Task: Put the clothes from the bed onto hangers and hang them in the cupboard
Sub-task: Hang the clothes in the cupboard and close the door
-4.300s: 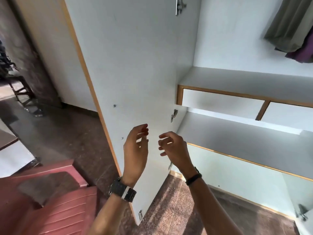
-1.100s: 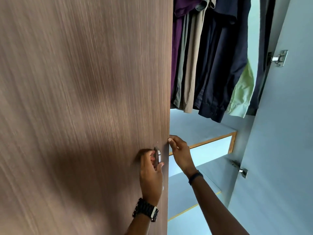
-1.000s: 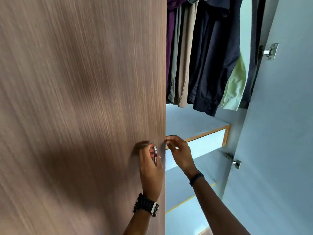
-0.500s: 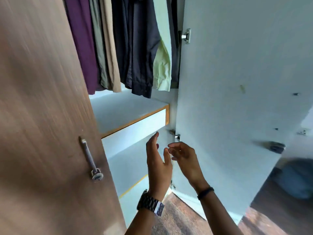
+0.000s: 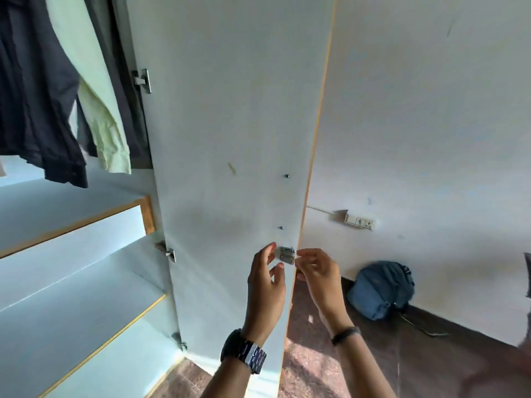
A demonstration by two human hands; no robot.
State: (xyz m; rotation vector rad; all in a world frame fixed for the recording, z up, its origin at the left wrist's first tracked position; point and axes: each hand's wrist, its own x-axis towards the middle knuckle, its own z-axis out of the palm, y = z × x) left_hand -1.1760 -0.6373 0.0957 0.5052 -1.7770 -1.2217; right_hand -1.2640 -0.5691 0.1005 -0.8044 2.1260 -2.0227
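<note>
The cupboard's right door (image 5: 230, 124) stands open, its white inner face towards me. A small metal latch (image 5: 286, 254) sits at the door's free edge. My right hand (image 5: 317, 272) reaches in from beyond that edge and its fingertips pinch the latch. My left hand (image 5: 265, 282) hovers just left of the latch with loosely curled fingers and holds nothing. Inside the cupboard hang a dark shirt (image 5: 37, 96) and a pale green shirt (image 5: 94, 96). No bed and no loose hanger are in view.
White shelves with wooden edging (image 5: 71, 225) fill the cupboard's lower part at the left. A blue backpack (image 5: 379, 288) lies on the dark floor against the white wall at the right. A wall socket (image 5: 359, 222) is above it.
I let go of the brown left door's handle and turned right. Both hands have moved to the right door's free edge, where my right hand now holds the latch.
</note>
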